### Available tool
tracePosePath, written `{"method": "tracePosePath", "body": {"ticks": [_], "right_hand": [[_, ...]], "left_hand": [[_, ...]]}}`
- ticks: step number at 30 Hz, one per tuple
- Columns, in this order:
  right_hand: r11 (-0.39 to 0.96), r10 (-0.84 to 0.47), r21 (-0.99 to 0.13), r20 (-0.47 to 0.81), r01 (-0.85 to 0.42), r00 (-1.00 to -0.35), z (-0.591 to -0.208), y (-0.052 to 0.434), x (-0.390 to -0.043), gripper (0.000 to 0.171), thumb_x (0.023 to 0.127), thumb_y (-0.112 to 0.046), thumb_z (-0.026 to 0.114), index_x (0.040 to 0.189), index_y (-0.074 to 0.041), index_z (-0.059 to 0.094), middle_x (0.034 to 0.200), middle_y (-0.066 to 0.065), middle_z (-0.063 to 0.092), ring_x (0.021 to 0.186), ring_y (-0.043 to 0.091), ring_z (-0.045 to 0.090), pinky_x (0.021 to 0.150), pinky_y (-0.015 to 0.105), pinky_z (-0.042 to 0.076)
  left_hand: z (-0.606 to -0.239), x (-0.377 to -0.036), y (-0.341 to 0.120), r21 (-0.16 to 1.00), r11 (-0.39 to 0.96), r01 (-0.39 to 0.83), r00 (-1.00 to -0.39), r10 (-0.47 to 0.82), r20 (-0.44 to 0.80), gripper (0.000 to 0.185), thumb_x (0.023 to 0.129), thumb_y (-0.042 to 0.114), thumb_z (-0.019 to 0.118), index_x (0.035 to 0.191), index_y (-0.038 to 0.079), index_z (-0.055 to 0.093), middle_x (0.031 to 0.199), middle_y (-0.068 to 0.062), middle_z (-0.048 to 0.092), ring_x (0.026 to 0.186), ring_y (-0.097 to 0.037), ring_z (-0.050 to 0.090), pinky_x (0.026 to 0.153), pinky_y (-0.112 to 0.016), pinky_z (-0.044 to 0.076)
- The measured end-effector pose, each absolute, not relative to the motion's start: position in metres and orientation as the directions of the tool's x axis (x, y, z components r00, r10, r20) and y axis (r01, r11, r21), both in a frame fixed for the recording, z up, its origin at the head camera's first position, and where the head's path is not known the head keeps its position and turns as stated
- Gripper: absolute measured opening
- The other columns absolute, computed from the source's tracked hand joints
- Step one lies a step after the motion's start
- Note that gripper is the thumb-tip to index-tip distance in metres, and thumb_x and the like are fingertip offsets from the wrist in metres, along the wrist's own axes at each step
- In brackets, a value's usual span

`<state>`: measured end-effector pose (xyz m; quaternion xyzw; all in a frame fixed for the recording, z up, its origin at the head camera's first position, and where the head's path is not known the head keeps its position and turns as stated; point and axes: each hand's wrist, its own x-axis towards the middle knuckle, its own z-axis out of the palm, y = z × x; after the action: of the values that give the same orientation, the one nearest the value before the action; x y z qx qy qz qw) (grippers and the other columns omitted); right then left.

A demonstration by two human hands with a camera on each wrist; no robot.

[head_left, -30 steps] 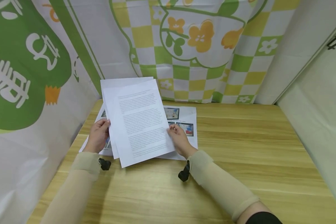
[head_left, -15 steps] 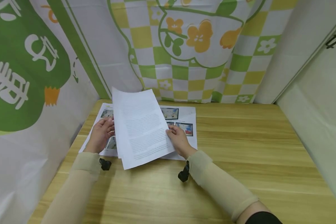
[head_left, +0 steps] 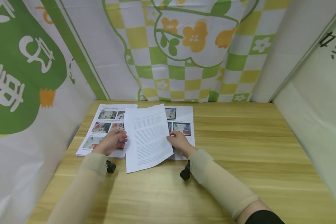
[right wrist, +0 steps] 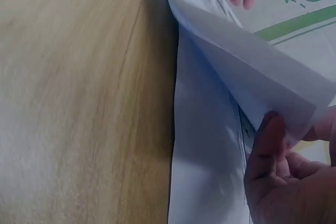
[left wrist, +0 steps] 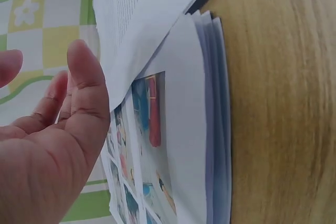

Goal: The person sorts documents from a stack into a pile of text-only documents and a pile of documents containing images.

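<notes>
On the left, the left hand [head_left: 111, 142] is laid with relaxed, nearly straight fingers [left wrist: 84, 93] on the picture sheets [head_left: 100, 127], which lie flat on the bench [head_left: 240, 149] in a small stack; nothing is gripped by it. Just to its right, the text sheet [head_left: 147, 137] is held raised and tilted over the stack, its long axis running from near to far, its left edge close beside the left fingers. On the right, this sheet's right edge is pinched by the right hand [head_left: 179, 143], thumb [right wrist: 265, 145] curled against the paper. The right hand is thus the nearer to the sheet.
</notes>
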<state>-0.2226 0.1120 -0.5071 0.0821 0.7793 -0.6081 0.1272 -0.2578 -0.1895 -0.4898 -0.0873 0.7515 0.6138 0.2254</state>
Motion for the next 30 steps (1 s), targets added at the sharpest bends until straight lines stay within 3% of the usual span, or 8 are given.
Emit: {"method": "tracePosePath", "body": {"ticks": [5, 9, 14, 18, 22, 27, 30], "right_hand": [[0.428, -0.028, -0.877, -0.252, 0.217, -0.967, -0.509, 0.116, -0.223, 0.035, 0.098, -0.007, 0.058, 0.13, 0.006, 0.063, 0.11, 0.018, 0.07, 0.084, 0.02, 0.064, 0.074, 0.031, 0.056], [0.446, -0.055, -0.884, -0.182, 0.139, -0.982, -0.498, 0.12, -0.221, 0.037, 0.101, -0.009, 0.058, 0.136, 0.004, 0.061, 0.113, 0.019, 0.069, 0.09, 0.023, 0.064, 0.08, 0.036, 0.055], [0.458, -0.182, -0.887, -0.024, -0.064, -0.983, -0.468, 0.124, -0.215, 0.035, 0.103, -0.011, 0.058, 0.136, -0.001, 0.063, 0.101, 0.012, 0.07, 0.082, 0.02, 0.061, 0.073, 0.033, 0.051], [0.472, -0.358, -0.836, 0.108, -0.279, -0.927, -0.435, 0.122, -0.206, 0.031, 0.105, -0.012, 0.057, 0.133, 0.0, 0.065, 0.089, 0.006, 0.066, 0.074, 0.016, 0.054, 0.07, 0.031, 0.047], [0.413, -0.475, -0.815, 0.187, -0.405, -0.86, -0.405, 0.119, -0.197, 0.03, 0.106, -0.013, 0.056, 0.131, 0.001, 0.066, 0.087, 0.002, 0.066, 0.07, 0.012, 0.049, 0.067, 0.029, 0.043], [0.324, -0.563, -0.76, 0.324, -0.563, -0.761, -0.377, 0.117, -0.19, 0.025, 0.103, -0.008, 0.057, 0.123, 0.002, 0.069, 0.091, 0.004, 0.069, 0.072, 0.011, 0.054, 0.067, 0.027, 0.048], [0.33, -0.555, -0.736, 0.355, -0.591, -0.752, -0.371, 0.118, -0.189, 0.025, 0.101, -0.007, 0.057, 0.121, 0.003, 0.069, 0.091, 0.007, 0.069, 0.073, 0.012, 0.056, 0.068, 0.028, 0.049]], "left_hand": [[-0.491, -0.257, -0.189, 0.873, 0.248, -0.421, -0.877, 0.137, -0.461, 0.05, 0.111, 0.02, 0.044, 0.149, -0.011, 0.034, 0.124, -0.017, 0.052, 0.103, -0.019, 0.059, 0.083, -0.031, 0.057], [-0.492, -0.255, -0.192, 0.873, 0.224, -0.433, -0.878, 0.111, -0.465, 0.047, 0.112, 0.019, 0.043, 0.147, -0.011, 0.035, 0.119, -0.016, 0.053, 0.096, -0.017, 0.059, 0.083, -0.031, 0.058], [-0.493, -0.254, -0.195, 0.882, 0.157, -0.444, -0.881, 0.103, -0.462, 0.044, 0.112, 0.019, 0.043, 0.144, -0.01, 0.037, 0.117, -0.014, 0.053, 0.09, -0.012, 0.059, 0.08, -0.028, 0.058], [-0.495, -0.255, -0.194, 0.893, 0.089, -0.442, -0.882, 0.139, -0.45, 0.048, 0.112, 0.02, 0.043, 0.146, -0.011, 0.032, 0.116, -0.013, 0.054, 0.091, -0.011, 0.062, 0.082, -0.03, 0.059], [-0.498, -0.256, -0.189, 0.902, 0.02, -0.432, -0.871, 0.249, -0.423, 0.056, 0.113, 0.025, 0.04, 0.15, -0.014, 0.023, 0.114, -0.012, 0.057, 0.092, -0.014, 0.066, 0.084, -0.034, 0.06], [-0.498, -0.252, -0.181, 0.86, -0.126, -0.494, -0.806, 0.436, -0.399, 0.042, 0.114, 0.041, 0.031, 0.13, 0.004, 0.044, 0.1, -0.005, 0.068, 0.086, -0.014, 0.07, 0.077, -0.03, 0.06], [-0.494, -0.25, -0.177, 0.814, -0.26, -0.52, -0.799, 0.486, -0.355, 0.038, 0.114, 0.042, 0.029, 0.117, 0.013, 0.054, 0.098, -0.001, 0.071, 0.087, -0.012, 0.071, 0.076, -0.027, 0.059]]}}
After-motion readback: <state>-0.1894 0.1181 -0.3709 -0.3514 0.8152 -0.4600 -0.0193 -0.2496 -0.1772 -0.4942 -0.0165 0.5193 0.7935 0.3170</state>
